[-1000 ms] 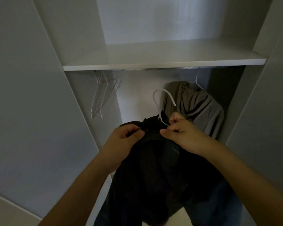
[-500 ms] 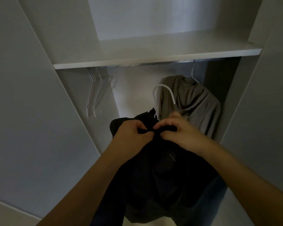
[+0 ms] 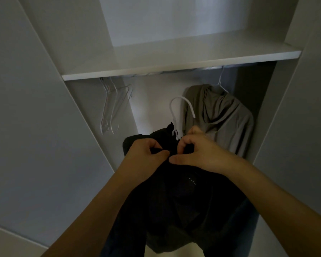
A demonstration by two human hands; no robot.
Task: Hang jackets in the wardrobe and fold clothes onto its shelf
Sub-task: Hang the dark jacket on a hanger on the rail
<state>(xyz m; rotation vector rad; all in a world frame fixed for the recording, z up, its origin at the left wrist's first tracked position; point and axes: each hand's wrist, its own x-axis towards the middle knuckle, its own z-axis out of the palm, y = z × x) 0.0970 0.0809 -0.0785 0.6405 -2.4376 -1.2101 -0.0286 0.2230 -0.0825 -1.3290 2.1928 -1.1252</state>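
A black jacket [image 3: 180, 206] hangs down in front of me on a white hanger [image 3: 176, 110], whose hook sticks up above the collar. My left hand [image 3: 145, 154] pinches the jacket's collar on the left. My right hand [image 3: 196, 153] grips the collar on the right, beside the hanger's neck. Both hands meet at the collar's middle. Behind them a grey hooded jacket [image 3: 222, 117] hangs from the rail [image 3: 208, 68] on another white hanger.
The white wardrobe shelf [image 3: 174, 65] runs across above the rail. Several bare hangers [image 3: 111, 106] hang at the rail's left end. Open wardrobe doors [image 3: 35, 127] flank the opening on both sides.
My hands have drawn together at the collar; the left moved right toward the right hand. The view has tilted so the shelf sits lower.
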